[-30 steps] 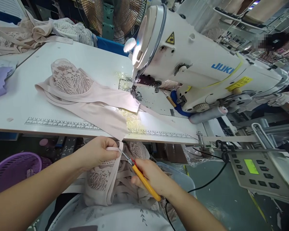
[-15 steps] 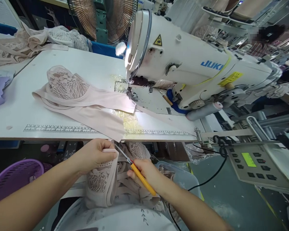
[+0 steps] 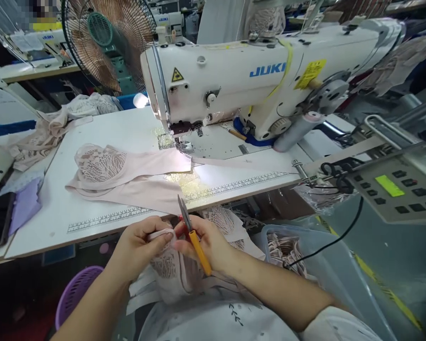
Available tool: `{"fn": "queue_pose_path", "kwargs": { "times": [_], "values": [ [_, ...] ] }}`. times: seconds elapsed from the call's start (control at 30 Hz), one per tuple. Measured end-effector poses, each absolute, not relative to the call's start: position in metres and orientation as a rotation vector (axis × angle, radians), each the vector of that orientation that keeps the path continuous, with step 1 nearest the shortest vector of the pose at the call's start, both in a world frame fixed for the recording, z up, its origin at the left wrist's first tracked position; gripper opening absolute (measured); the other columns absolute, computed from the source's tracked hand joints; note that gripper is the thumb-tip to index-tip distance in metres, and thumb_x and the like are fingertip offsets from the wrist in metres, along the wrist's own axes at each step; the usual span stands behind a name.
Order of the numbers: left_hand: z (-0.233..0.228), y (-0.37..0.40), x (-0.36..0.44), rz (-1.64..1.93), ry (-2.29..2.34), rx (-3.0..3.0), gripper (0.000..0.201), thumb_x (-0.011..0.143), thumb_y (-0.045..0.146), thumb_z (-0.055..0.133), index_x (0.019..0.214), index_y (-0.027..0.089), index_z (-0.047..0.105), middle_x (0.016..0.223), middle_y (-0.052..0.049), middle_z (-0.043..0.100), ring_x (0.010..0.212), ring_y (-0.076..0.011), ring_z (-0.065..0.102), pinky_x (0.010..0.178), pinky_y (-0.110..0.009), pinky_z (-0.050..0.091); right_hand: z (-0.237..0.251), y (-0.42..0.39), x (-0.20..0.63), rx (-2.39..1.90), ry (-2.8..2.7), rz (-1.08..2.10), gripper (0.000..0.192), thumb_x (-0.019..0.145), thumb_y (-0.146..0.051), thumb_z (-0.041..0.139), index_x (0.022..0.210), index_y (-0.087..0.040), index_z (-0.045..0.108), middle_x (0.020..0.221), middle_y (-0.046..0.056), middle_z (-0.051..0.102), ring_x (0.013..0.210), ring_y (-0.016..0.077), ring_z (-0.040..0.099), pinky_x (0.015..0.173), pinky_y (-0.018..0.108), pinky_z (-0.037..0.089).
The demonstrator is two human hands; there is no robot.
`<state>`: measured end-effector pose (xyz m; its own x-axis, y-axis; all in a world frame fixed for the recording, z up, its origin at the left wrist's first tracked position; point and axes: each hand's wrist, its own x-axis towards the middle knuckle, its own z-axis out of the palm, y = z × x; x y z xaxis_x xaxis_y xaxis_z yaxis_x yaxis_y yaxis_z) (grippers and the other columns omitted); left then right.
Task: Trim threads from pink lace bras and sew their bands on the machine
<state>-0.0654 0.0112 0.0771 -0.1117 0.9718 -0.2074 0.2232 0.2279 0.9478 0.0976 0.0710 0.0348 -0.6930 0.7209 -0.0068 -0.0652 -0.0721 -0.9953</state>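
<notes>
Below the table's front edge, my left hand (image 3: 142, 244) pinches the folded edge of a beige lace bra piece (image 3: 165, 265) between thumb and fingers. My right hand (image 3: 206, 241) is closed around small scissors (image 3: 200, 253) with an orange handle, their metal blades pointing up and away over the table edge. Its thumb and fingertips also meet the bra piece's edge, close beside my left fingers. On the table ahead lies another beige lace bra (image 3: 102, 163), one band end under the sewing machine's needle area.
A white sewing machine (image 3: 227, 71) stands on the white table (image 3: 57, 199), which bears a printed ruler. A control panel (image 3: 397, 189) juts out at right. A clear bin (image 3: 326, 255) with fabric pieces and a purple basket (image 3: 74, 289) sit below. A fan (image 3: 110, 42) stands behind.
The view has turned and shifted. My right hand has come up against the left at the bra piece's edge, and the scissors' blades now point more upright, away from the fabric edge.
</notes>
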Motion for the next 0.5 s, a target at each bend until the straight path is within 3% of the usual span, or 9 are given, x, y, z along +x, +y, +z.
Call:
{"fn": "queue_pose_path", "kwargs": {
  "times": [0.2,0.33,0.5],
  "values": [
    [0.069,0.007,-0.064,1.122,1.542,1.178,0.016,0.075,0.033,0.068,0.072,0.017,0.066,0.066,0.0,0.057,0.057,-0.011,0.053,0.05,-0.021,0.042,0.041,0.065,0.086,-0.676,-1.47,1.925,0.034,0.068,-0.041,0.074,0.067,-0.018,0.048,0.06,-0.006,0.043,0.051,0.0066,0.036,0.049,0.021,0.033],
    [0.06,0.002,-0.066,1.251,1.541,1.174,0.017,0.075,0.029,0.069,0.087,0.02,0.061,0.082,-0.002,0.062,0.073,-0.0136,0.059,0.063,-0.023,0.049,0.041,0.065,0.086,-0.704,-1.473,1.951,0.033,0.067,-0.039,0.074,0.069,-0.018,0.048,0.058,-0.007,0.042,0.05,0.0064,0.034,0.047,0.021,0.031],
    [0.053,-0.003,-0.07,1.337,1.517,1.416,0.009,0.082,0.021,0.062,0.087,0.022,0.055,0.09,-0.001,0.059,0.086,-0.0127,0.058,0.076,-0.023,0.049,0.039,0.066,0.087,-0.704,-1.525,1.929,0.033,0.068,-0.039,0.072,0.068,-0.019,0.047,0.057,-0.007,0.041,0.05,0.0066,0.034,0.047,0.021,0.031]
  ]
}}
